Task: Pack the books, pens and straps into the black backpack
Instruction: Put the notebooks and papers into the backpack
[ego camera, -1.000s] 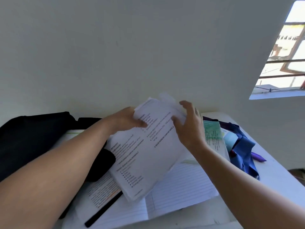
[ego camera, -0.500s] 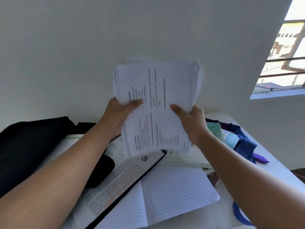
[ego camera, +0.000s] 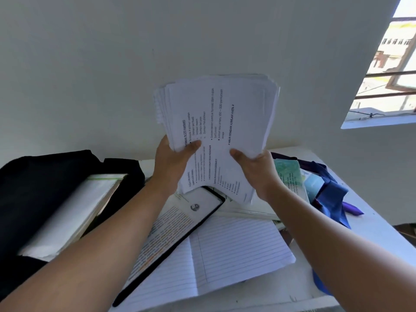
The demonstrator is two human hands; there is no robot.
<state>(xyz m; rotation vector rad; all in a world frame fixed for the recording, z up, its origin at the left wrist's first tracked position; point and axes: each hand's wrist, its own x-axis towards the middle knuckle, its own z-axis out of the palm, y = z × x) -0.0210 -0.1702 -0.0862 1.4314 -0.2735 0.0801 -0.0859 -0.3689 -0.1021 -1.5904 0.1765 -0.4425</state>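
On the white table [ego camera: 382, 233] by the wall, my left hand [ego camera: 173, 163] and right hand [ego camera: 256, 170] pinch a paper stack [ego camera: 220, 122] upright at twelve o'clock; the backpack [ego camera: 45, 188] at nine holds one book [ego camera: 74, 212], while notebooks [ego camera: 236, 244], blue straps [ego camera: 333, 194] and a pen [ego camera: 351, 209] wait outside.

A thick stack of printed white paper sheets [ego camera: 216, 131] stands upright between the fingers of the left hand [ego camera: 171, 165] and the right hand [ego camera: 254, 170], above the white table [ego camera: 371, 233]. Below the fingers lie an open lined notebook [ego camera: 225, 248] and a black-edged printed book [ego camera: 171, 230] on it. Left of the left fingers sits the black fabric backpack [ego camera: 45, 188], a white book [ego camera: 74, 210] in it. Right of the right fingers lie a green-covered book [ego camera: 289, 174] and blue fabric straps [ego camera: 331, 194].
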